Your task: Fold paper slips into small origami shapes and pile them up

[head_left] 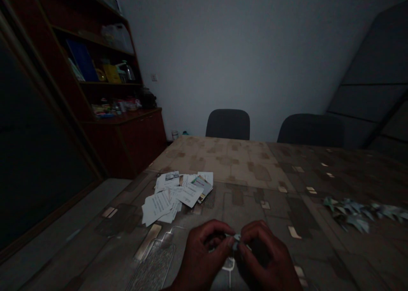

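Observation:
Low over the near part of the table, my left hand (207, 250) and my right hand (266, 252) meet fingertip to fingertip. Both pinch one small piece of folded paper (236, 238), pale grey-green, and the fingers cover most of it. On the table ahead and to the left lies a loose heap of printed paper cards (170, 197), mostly white with text. Off to the right sits a row of small folded paper pieces (357, 212), pointed and greenish-white, lying close together.
The patterned tablecloth (236, 163) covers a long table. Beyond its far edge stand two dark chairs (228, 124) against a plain wall (242, 48). A dark red shelf cabinet (127, 133) with bottles and boxes stands at the left. The room is dim.

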The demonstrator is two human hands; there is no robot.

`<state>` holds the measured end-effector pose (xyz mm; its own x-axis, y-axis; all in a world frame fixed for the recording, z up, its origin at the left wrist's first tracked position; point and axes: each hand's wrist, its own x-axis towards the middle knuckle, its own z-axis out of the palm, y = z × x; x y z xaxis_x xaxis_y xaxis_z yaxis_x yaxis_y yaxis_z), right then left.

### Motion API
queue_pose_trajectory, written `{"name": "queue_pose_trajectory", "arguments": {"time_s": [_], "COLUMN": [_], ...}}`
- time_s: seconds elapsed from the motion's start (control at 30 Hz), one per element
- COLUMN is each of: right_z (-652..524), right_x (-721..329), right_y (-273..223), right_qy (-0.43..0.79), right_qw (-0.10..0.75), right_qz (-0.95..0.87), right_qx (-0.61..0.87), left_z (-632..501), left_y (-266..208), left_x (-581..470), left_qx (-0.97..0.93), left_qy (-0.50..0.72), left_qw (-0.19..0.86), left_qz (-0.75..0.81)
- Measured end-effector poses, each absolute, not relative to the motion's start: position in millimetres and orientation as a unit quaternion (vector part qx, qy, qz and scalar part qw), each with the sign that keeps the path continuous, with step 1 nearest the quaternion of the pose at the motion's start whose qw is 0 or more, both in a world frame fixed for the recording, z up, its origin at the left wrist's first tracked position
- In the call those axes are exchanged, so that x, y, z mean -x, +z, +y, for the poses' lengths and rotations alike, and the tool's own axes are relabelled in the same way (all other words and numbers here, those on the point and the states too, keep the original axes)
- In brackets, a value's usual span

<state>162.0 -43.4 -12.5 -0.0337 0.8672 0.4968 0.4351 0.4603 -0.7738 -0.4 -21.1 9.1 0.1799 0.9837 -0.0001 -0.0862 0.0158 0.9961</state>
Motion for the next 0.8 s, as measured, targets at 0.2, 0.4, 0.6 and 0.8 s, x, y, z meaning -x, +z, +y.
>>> {"name": "queue_pose_trajectory", "arguments": {"time_s": [0.2,0.4,0.6,0.8], "right_z": [-44,-43,-43,-42], "right_x": [-157,-153,-153,-160], "right_y": [-13,-5,-2,1], "right_qy": [0.327,0.353,0.358,0.362], "right_qw": [0.52,0.531,0.518,0.482], "right_qz": [-0.599,-0.562,-0.552,-0.579], "right_qx": [0.513,0.526,0.547,0.549], "left_z": [-17,-17,-15,-8], "left_y": [9,5,9,-1], "left_x": [-2,-5,-3,2], "left_qx": [-0.491,-0.468,-0.489,-0.554], "left_qy": [0.479,0.492,0.453,0.4], "left_qw": [0.571,0.57,0.581,0.572], "left_qz": [0.451,0.463,0.467,0.454]}}
